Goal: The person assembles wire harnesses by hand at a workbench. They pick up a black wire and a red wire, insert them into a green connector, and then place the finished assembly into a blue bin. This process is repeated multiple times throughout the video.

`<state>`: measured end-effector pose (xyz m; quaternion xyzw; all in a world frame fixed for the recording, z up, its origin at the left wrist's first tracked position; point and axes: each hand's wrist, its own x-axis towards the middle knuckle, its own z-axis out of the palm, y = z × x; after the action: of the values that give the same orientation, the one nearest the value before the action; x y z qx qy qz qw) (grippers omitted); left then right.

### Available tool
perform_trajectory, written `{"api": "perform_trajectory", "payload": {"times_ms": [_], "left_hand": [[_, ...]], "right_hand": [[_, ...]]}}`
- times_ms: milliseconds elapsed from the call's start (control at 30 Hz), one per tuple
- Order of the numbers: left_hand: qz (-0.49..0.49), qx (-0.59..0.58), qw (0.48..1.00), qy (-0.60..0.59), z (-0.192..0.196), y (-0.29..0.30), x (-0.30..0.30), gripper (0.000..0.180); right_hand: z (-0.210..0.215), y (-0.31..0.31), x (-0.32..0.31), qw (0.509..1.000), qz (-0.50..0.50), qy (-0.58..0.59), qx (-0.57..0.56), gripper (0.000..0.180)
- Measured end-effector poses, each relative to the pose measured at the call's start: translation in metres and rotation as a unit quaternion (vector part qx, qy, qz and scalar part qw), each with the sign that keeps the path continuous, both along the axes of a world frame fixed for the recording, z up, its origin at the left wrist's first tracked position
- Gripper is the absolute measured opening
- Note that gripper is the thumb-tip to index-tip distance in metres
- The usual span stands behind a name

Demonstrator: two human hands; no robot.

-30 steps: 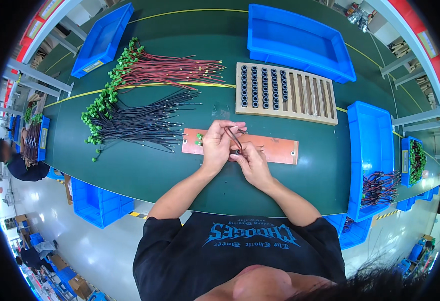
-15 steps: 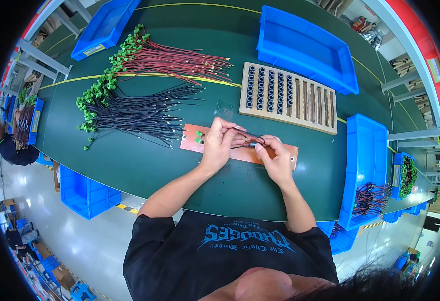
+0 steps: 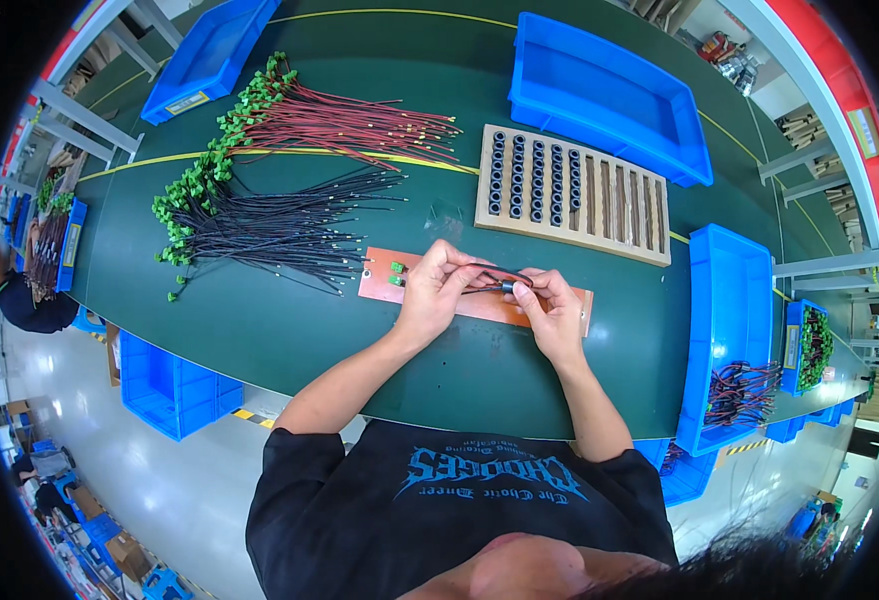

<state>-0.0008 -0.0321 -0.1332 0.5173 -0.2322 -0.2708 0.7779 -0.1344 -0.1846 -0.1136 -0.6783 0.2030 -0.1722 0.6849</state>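
Observation:
Both hands meet above a copper-orange board (image 3: 377, 289) on the green bench. My left hand (image 3: 429, 295) pinches a red and a black wire (image 3: 500, 269), which loop over to the right. The fingers of my right hand (image 3: 556, 318) are closed on a small black ferrite core (image 3: 507, 287), with wires beside it; whether they run through it is hard to see. Two green connectors (image 3: 397, 273) sit at the board's left end, beside my left hand. Farther left lie a bundle of black wires (image 3: 269, 225) and a bundle of red wires (image 3: 349, 118), each with green connectors.
Beyond my right hand lies a slotted tan tray (image 3: 599, 235), its left columns filled with black cores. Blue bins stand at the back (image 3: 609, 95), at the far left (image 3: 174, 98) and at the right (image 3: 734, 265), the right one holding red and black wire assemblies (image 3: 742, 395).
The wire loop between my hands has shifted slightly and arches higher toward my right fingers. The dark core shows more plainly beside my right thumb. Both hands stay nearly in place.

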Motion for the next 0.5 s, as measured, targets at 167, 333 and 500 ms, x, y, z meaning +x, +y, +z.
{"api": "perform_trajectory", "payload": {"times_ms": [167, 333, 500], "left_hand": [[0.017, -0.042, 0.999, 0.003, 0.001, 0.002, -0.008, 0.007], [0.019, 0.087, 0.980, -0.180, 0.008, 0.010, -0.001, 0.005], [-0.011, 0.150, 0.972, -0.179, 0.018, 0.023, 0.003, 0.006]], "right_hand": [[-0.010, -0.007, -0.001, 0.999, 0.011, -0.041, 0.005, 0.009], [-0.010, -0.008, -0.001, 0.999, 0.015, -0.040, 0.010, 0.008], [-0.009, -0.008, -0.002, 0.999, 0.024, -0.040, 0.017, 0.007]]}}
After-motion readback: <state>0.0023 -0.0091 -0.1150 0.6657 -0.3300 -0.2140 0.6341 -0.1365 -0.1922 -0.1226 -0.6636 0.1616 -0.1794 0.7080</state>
